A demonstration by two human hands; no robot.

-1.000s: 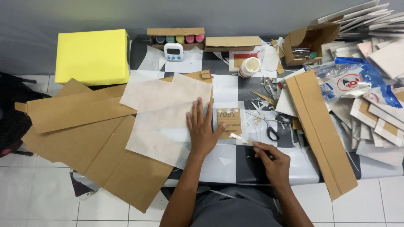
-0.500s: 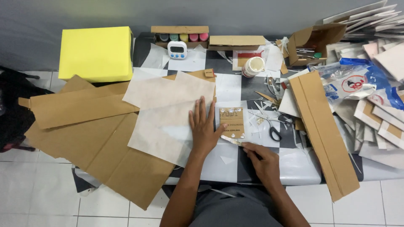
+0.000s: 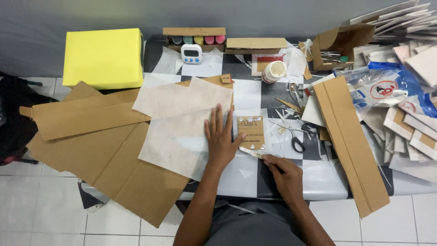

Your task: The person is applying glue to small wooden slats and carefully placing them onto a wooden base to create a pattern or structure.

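Note:
My left hand (image 3: 221, 139) lies flat, fingers spread, on a pale sheet of paper (image 3: 182, 123), its thumb against the left edge of a small brown card (image 3: 251, 132) on the checkered table (image 3: 248, 95). My right hand (image 3: 284, 175) grips a thin craft knife (image 3: 251, 152), whose blade reaches the card's lower edge.
Large cardboard sheets (image 3: 95, 141) spread left, a yellow box (image 3: 104, 57) behind them. A long cardboard strip (image 3: 350, 141) lies right, with scissors (image 3: 296, 136), paper scraps, a white jar (image 3: 273, 71), a timer (image 3: 191, 53), a box of paint pots (image 3: 195, 38) and plastic bags (image 3: 387, 91).
My right hand with the knife has moved left, toward the card's lower edge. The left hand stays pressed on the paper.

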